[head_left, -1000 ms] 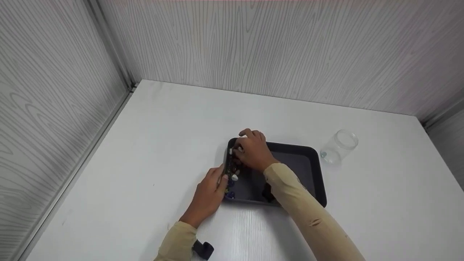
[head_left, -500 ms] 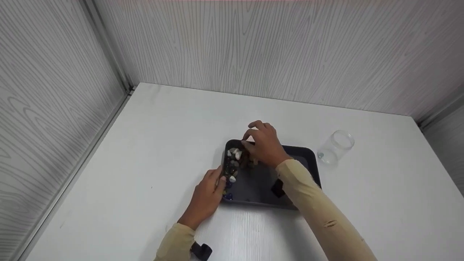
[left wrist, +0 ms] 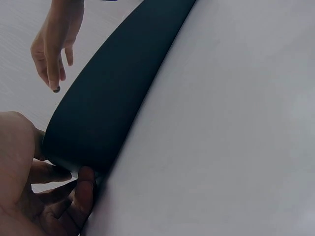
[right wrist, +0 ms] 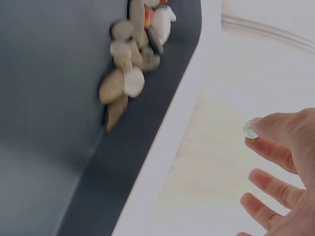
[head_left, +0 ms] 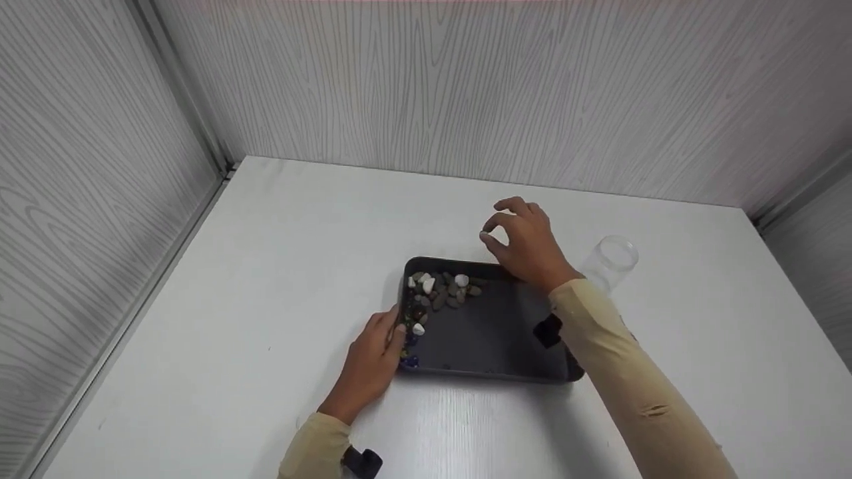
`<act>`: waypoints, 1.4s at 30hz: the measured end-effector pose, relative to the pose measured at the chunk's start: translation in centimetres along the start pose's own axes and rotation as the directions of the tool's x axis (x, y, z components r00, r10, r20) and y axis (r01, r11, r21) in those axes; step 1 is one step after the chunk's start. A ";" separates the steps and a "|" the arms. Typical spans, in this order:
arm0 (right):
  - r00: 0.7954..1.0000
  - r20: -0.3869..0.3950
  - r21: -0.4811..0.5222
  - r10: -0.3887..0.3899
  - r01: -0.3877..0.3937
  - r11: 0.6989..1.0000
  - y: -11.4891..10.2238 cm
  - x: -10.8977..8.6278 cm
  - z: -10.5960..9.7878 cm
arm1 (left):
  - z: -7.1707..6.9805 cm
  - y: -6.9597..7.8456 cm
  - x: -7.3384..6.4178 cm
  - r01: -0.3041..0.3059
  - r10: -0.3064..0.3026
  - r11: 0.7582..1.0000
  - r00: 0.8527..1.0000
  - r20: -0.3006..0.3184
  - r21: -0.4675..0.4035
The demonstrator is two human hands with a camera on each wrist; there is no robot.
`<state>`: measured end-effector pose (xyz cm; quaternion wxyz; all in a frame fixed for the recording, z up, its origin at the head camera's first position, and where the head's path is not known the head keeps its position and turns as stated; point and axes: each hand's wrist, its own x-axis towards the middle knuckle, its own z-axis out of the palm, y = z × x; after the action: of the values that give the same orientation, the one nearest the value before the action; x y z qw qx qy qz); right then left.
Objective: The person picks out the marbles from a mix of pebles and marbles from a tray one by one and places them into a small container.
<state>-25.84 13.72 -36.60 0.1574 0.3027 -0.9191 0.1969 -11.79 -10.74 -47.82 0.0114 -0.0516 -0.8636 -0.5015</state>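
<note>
A dark rectangular tray (head_left: pixel 482 342) lies on the white table, with pebbles (head_left: pixel 440 293) along its back left and glass marbles (head_left: pixel 410 361) down its left side. My left hand (head_left: pixel 369 357) grips the tray's left wall, thumb at the rim and fingers outside. Above and just behind the tray's back edge is my right hand (head_left: pixel 527 245). Between its thumb and index finger it pinches a small clear greenish marble (right wrist: pixel 249 129), best seen in the right wrist view. The other fingers of that hand are spread.
A transparent jar (head_left: pixel 616 253) stands right of the tray, partly hidden behind the right forearm. Pale wood-grain panels (head_left: pixel 426 86) rise behind the table and at both sides. Dark straps with small cameras sit at both wrists.
My right hand has risen out of the tray's left side and moved right and back, carrying the marble. Pebbles now spread along the back left. The left hand keeps its grip.
</note>
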 end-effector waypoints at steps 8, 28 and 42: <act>0.998 -0.046 -0.006 0.043 -0.043 0.999 2.3 -0.7 -2.9 | -0.7 -0.5 -0.1 0.011 -0.010 1.000 1.000 -0.011 0.008; 0.978 -0.090 -0.027 0.189 -0.193 0.981 8.0 -4.8 -7.7 | -1.5 -0.7 -0.5 0.009 -0.008 1.000 1.000 -0.029 0.030; 0.968 -0.071 -0.052 0.242 -0.245 0.968 10.0 -6.9 -8.4 | -1.5 -0.7 -0.6 0.034 -0.034 0.999 0.999 -0.018 -0.001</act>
<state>-25.30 28.40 -34.78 0.1706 0.1762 -0.9493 0.1967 -11.26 -12.41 -47.71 0.0109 -0.0325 -0.8639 -0.5025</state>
